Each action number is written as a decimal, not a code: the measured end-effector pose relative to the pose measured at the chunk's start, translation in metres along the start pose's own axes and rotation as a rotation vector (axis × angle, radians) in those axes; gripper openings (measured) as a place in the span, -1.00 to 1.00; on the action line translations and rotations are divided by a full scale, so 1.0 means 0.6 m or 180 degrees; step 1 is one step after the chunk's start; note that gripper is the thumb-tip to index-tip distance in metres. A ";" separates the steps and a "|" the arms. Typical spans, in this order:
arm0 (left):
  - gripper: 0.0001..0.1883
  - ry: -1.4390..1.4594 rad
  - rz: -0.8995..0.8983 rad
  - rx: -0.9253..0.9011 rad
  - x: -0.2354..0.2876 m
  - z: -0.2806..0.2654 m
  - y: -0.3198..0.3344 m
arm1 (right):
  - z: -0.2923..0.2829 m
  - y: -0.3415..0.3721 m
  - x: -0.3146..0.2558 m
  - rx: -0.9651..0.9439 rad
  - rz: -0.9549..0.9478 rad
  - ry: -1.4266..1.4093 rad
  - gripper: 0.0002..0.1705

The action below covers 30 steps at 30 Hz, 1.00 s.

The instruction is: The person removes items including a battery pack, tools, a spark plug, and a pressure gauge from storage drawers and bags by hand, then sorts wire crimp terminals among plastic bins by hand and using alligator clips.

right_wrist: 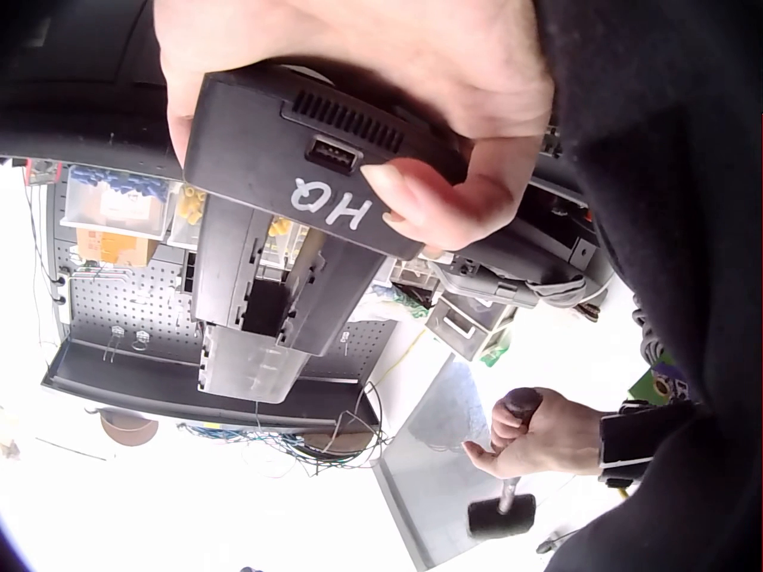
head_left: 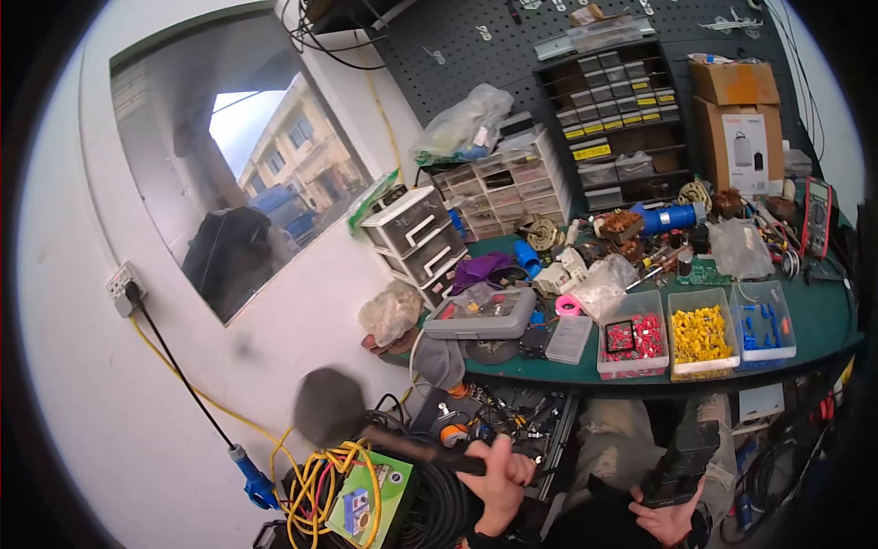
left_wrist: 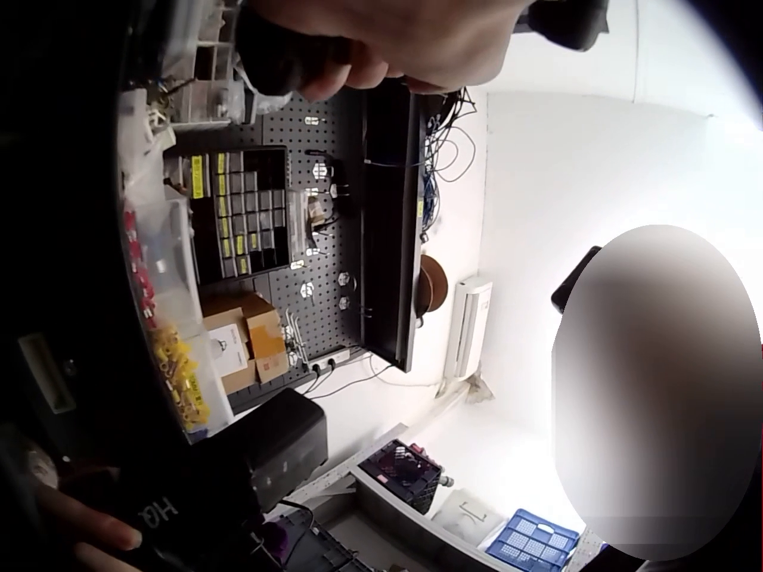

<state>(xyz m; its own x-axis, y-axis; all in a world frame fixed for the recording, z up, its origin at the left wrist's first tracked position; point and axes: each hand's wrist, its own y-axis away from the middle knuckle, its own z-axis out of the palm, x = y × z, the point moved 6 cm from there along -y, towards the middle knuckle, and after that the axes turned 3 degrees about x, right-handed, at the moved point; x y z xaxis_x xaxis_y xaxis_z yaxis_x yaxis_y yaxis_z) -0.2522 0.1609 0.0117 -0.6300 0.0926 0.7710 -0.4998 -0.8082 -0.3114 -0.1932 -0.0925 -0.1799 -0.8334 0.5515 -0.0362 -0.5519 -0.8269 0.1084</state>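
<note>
In the head view the left hand (head_left: 498,483) grips the handle of a mallet (head_left: 331,407), whose dark head points up and left over the coiled cables. The right wrist view also shows this hand (right_wrist: 543,435) around the handle, with the mallet head (right_wrist: 501,516) below it. A black device (right_wrist: 298,161) marked "HQ" lies in the right hand (right_wrist: 394,72), with fingers and thumb curled at its edges. The head view has the right hand (head_left: 666,517) under that black device (head_left: 681,462), in front of the person's legs.
A green workbench (head_left: 549,366) carries bins of red connectors (head_left: 647,339), yellow connectors (head_left: 701,334) and blue connectors (head_left: 761,327). An open drawer (head_left: 565,430) of tools sits below. Yellow cable (head_left: 315,485) and a green box (head_left: 384,494) lie beside the left hand; a wall socket (head_left: 123,282) is at left.
</note>
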 end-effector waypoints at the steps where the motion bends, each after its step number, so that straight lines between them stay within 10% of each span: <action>1: -0.68 -0.0019 0.0080 0.0131 0.013 0.003 -0.004 | 0.012 -0.002 0.004 0.0024 -0.0032 -0.0013 -0.13; 9: -0.63 0.0753 0.1511 0.0720 0.031 -0.068 0.011 | 0.018 -0.016 0.019 0.0148 0.0139 -0.0839 0.17; 10: -0.86 0.1331 0.1434 -0.0695 0.019 -0.072 0.002 | 0.018 -0.015 0.020 0.0170 0.0164 -0.0896 0.18; 11: -0.65 0.1874 0.1305 -0.2109 0.038 -0.039 0.006 | 0.016 -0.014 0.019 0.0169 0.0154 -0.0890 0.18; 13: -0.87 0.0937 0.1350 -0.1067 0.032 -0.039 0.005 | 0.010 -0.015 0.018 0.0155 0.0170 -0.0853 0.18; 14: -0.62 -0.0012 0.1343 -0.0035 0.039 -0.042 0.003 | 0.013 -0.016 0.017 0.0154 0.0165 -0.0850 0.18; 22: -0.56 -0.0631 -0.0376 -0.0214 0.010 -0.014 0.004 | 0.010 -0.016 0.017 0.0109 0.0185 -0.0814 0.16; 30: -0.67 -0.2232 -0.0338 -0.0362 0.036 -0.050 -0.032 | 0.007 -0.018 0.018 0.0130 0.0174 -0.0719 0.16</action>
<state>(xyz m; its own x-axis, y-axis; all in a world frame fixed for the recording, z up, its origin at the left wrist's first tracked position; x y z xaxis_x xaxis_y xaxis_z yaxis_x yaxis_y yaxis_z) -0.2737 0.1958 0.0175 -0.0634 -0.2590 0.9638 -0.6202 -0.7464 -0.2414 -0.1958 -0.0773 -0.1771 -0.8316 0.5205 0.1937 -0.5007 -0.8535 0.1442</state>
